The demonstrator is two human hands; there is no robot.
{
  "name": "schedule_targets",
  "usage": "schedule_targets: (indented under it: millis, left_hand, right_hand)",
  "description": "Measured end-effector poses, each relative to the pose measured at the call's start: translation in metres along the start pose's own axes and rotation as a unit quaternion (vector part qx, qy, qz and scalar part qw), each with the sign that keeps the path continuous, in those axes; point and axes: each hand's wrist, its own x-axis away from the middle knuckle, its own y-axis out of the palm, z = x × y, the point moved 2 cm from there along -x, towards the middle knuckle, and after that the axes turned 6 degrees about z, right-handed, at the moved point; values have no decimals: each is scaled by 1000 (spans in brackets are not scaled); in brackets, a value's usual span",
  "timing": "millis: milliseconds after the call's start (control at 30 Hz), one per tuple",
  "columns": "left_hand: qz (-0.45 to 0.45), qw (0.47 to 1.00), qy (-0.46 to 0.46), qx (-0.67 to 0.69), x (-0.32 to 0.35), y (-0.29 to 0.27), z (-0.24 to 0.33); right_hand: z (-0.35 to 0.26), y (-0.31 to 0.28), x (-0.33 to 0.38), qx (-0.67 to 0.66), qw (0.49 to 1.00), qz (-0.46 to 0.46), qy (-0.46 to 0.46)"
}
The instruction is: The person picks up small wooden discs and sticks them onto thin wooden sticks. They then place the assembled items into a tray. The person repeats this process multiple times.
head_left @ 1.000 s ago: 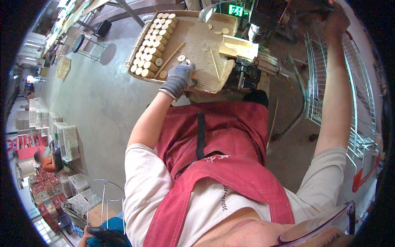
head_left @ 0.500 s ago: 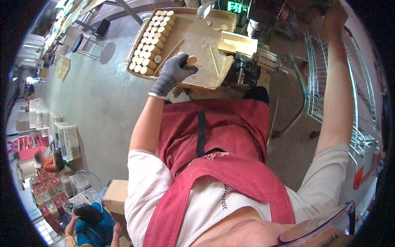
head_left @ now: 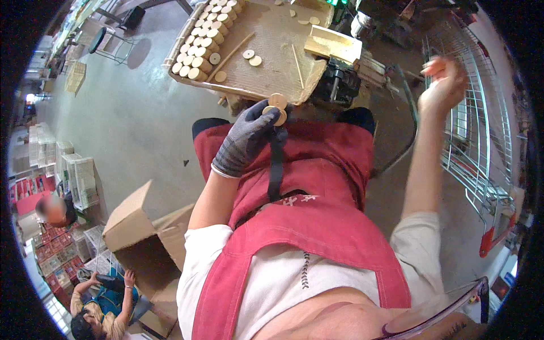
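Wooden discs (head_left: pixel 276 109) upright in left hand (head_left: pixel 247 139)

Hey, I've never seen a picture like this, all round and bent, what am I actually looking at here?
It comes from a wide fisheye camera worn on a person's head, looking down, so straight edges curve. You see their red apron and both arms. The left hand, in a grey glove, holds a few round wooden discs in its fingers, in front of a wooden tray. On the tray lie rows of similar discs, a few loose ones and thin sticks. The bare right hand is raised near a wire rack, holding nothing that I can make out. Other people sit at lower left.
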Motion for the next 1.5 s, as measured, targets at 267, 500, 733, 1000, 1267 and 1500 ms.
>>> schedule_targets:
  millis: [267,500,733,1000,1267,1500]
  left_hand:
    - [-49,993,-97,55,4,31,-34]
    - [-79,984,-92,132,19,46,-47]
    - [-53,916,-182,353,13,32,-73]
    - [-28,985,70,-155,27,33,-53]
    - [92,976,158,-115,19,3,-39]
    - [185,972,142,-33,22,-10,-23]
  right_hand:
    - [24,42,219,-27,915,-376,145]
    - [40,32,227,-45,909,-313,272]
    - [48,31,241,-83,903,-291,304]
    - [44,36,243,-60,907,-339,245]
    - [8,97,193,159,902,-392,-87]
    - [63,192,156,563,596,-502,-276]
